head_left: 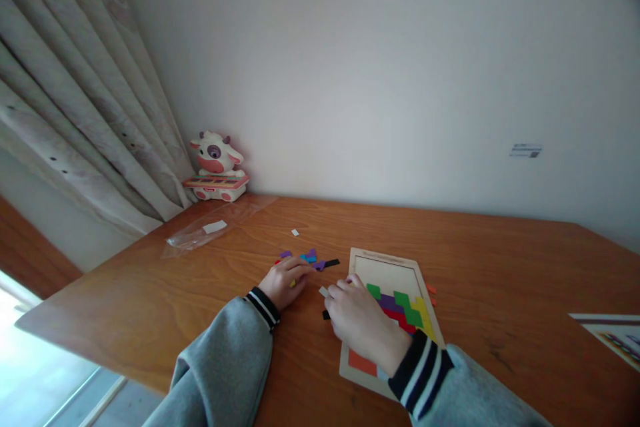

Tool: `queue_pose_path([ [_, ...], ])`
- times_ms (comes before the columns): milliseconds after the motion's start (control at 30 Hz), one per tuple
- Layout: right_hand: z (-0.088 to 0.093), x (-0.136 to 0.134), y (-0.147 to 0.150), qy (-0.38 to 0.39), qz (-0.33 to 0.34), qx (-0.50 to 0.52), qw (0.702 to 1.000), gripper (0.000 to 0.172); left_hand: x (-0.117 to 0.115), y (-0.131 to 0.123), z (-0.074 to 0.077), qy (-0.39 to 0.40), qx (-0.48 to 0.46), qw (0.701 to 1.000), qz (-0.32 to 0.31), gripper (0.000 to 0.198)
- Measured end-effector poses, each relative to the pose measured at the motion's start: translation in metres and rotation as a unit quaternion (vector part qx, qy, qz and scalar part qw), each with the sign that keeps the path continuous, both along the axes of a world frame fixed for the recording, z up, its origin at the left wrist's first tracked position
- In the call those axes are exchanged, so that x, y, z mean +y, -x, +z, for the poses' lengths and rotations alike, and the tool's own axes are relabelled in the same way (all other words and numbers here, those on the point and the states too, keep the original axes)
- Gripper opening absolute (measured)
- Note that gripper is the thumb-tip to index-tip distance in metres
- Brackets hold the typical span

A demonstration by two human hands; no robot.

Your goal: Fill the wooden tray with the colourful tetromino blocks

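My left hand (pixel 287 280) lies low over a loose group of coloured puzzle pieces, its fingers stretched out toward a purple piece (pixel 319 266). Blue pieces (pixel 309 258) and a black piece (pixel 332 263) are just past its fingertips, and a bit of yellow shows under the palm. My right hand (pixel 361 317) is over the left side of a wooden puzzle board (pixel 384 257), fingers curled together; what they hold, if anything, is hidden. Green, purple, red and yellow pieces (pixel 413 317) fill the visible lower part of the board. A white piece (pixel 324 291) shows beside my right fingers.
A clear plastic bag (pixel 190 237) lies at the back left, before a toy cow with a keyboard (pixel 216 168). Orange pieces (pixel 431 289) sit along the board's right edge. A small white piece (pixel 295 232) lies farther back. At the right edge is a printed sheet (pixel 607 327).
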State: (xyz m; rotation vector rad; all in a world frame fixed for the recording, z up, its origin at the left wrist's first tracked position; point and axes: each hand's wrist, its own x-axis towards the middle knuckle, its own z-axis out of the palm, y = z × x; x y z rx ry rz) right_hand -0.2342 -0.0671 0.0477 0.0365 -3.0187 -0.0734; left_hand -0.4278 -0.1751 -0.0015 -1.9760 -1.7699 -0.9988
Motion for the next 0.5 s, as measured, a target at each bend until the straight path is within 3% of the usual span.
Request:
queue_pose_path([
  [133,0.008,0.002,0.008,0.023,0.018,-0.037,0.999,0.012,0.008,-0.009,-0.001,-0.04,-0.067,0.996,0.04,0.027],
  [300,0.013,0.008,0.012,0.099,0.026,-0.088,0.991,0.023,0.025,-0.022,-0.001,-0.052,-0.164,0.981,0.087,0.023],
  [500,0.008,0.007,0.003,0.192,0.086,-0.046,0.976,0.009,0.045,-0.031,-0.005,-0.054,-0.232,0.963,0.127,0.017],
])
